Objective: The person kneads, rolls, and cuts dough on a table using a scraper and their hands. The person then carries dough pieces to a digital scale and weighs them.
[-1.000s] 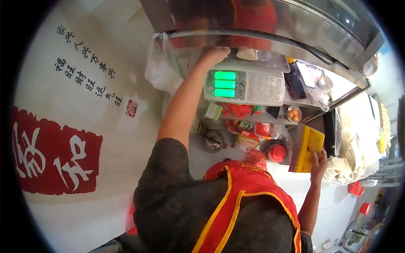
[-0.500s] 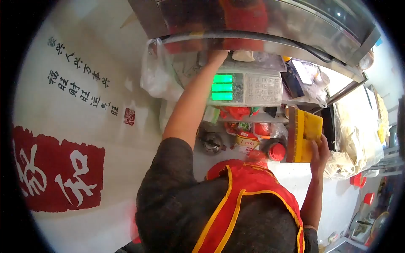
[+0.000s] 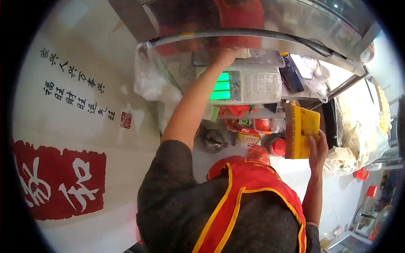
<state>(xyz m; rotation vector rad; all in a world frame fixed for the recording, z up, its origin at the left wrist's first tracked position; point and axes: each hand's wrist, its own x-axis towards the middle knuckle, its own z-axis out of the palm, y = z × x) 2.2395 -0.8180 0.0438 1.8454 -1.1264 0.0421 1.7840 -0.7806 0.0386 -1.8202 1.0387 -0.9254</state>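
My left hand (image 3: 228, 56) reaches over the pan (image 3: 270, 60) of a digital scale (image 3: 259, 86) whose display glows green. It is beside a pale lump (image 3: 243, 53) on the pan, possibly dough. The steel edge above hides most of its fingers, so I cannot make out their grip. In my right hand (image 3: 318, 149) is a yellow rectangular plastic box (image 3: 310, 122), tilted on its side. The fingers press on the box's outer face, near the front edge of the shelf.
A steel cabinet (image 3: 278, 21) overhangs the scale. Under the scale are a red-lidded jar (image 3: 278, 146), a metal pot (image 3: 213, 140) and packets. A phone (image 3: 301, 67) lies right of the scale. Cloth-covered goods (image 3: 356, 126) stand farther right; a plastic bag (image 3: 152, 78) hangs left.
My left hand has moved right across the scale pan, up to the pale lump. My right hand still holds the yellow box, and the whole view has shifted slightly.
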